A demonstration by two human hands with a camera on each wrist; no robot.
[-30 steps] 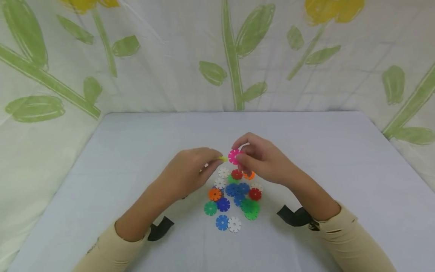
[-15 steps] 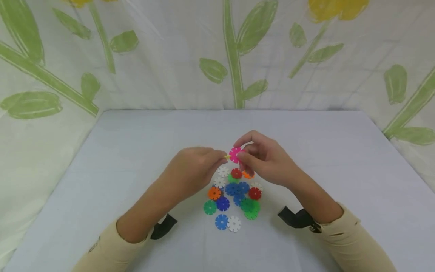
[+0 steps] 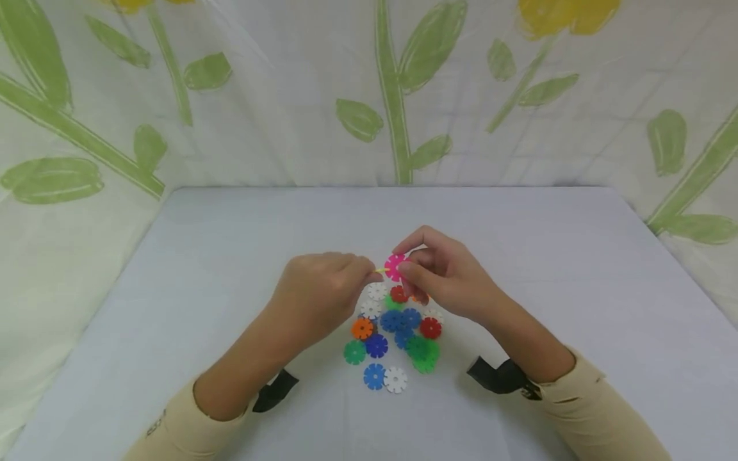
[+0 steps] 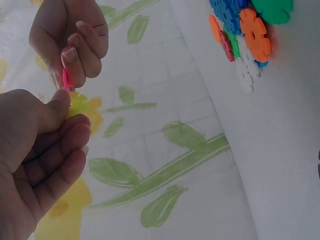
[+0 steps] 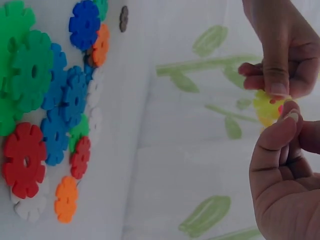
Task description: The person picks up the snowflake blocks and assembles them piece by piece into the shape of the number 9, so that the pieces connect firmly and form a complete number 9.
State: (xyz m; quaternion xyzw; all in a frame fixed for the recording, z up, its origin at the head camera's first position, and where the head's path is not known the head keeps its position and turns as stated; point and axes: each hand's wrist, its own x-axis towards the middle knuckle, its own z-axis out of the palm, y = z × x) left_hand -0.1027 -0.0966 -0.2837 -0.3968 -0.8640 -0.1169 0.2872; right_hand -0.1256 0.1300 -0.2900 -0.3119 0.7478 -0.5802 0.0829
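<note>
Bright pink and flat, the notch-rimmed disc (image 3: 391, 263) is pinched in your right hand (image 3: 446, 274) above the loose coloured discs (image 3: 393, 321); your left hand (image 3: 319, 293) pinches a yellow disc (image 5: 263, 106), edge-on to the head camera, meeting the pink rim.

Pink disc (image 3: 392, 262), yellow disc (image 5: 265, 106) (now together)

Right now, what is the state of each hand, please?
Left hand: closed, holding a yellow disc in its fingers.
Right hand: closed, holding a pink disc in its fingers.
</note>
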